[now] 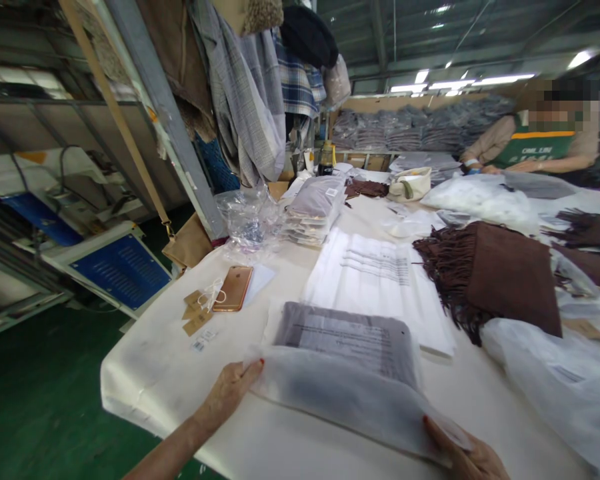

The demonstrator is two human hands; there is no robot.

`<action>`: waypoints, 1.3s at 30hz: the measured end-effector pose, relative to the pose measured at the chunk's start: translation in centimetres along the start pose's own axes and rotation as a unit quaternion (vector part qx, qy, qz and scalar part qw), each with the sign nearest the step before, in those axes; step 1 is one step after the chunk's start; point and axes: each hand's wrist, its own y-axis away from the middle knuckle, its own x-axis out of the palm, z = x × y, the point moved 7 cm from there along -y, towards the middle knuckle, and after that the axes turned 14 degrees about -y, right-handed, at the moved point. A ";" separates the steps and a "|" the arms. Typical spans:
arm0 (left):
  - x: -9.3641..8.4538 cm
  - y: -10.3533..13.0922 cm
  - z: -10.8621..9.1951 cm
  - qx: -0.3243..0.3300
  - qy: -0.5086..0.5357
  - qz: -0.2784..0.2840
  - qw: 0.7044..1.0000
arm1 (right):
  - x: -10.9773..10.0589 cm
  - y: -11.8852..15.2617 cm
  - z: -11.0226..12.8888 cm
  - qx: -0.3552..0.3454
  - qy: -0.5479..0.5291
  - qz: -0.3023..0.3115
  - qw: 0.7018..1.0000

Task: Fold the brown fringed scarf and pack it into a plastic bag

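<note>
A translucent plastic bag [345, 360] with a folded grey garment inside lies flat on the white table [155, 373] in front of me. My left hand [227, 393] grips the bag's near-left corner, thumb on top. My right hand [463, 453] holds the bag's near-right corner at the frame's bottom edge. The bag's near flap is folded over and looks blurred. Just beyond it lies a stack of empty printed plastic bags [375, 280].
A folded brown fringed scarf [500, 273] lies right of the stack. A gold phone [233, 288] and cardboard tags [197, 313] sit to the left. A pile of bagged garments [315, 207] stands further back. Another person [535, 143] works at the table's far right. Loose plastic [565, 380] covers the right side.
</note>
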 end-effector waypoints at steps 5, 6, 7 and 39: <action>1.0 0.1 -0.4 0.005 -0.082 -0.088 0.993 | -0.8 -0.1 -1.2 -0.050 0.059 -0.142 0.987; 1.2 0.3 -0.4 0.007 -0.101 -0.106 0.989 | -0.8 -0.1 -1.3 -0.054 0.079 -0.169 0.981; 1.3 0.5 -0.4 0.007 -0.120 -0.123 0.985 | -0.7 0.0 -1.4 -0.050 0.104 -0.190 0.975; 4.8 -0.9 -13.9 0.300 -0.316 -0.157 0.886 | -0.8 1.6 3.8 -0.034 0.297 -0.315 0.901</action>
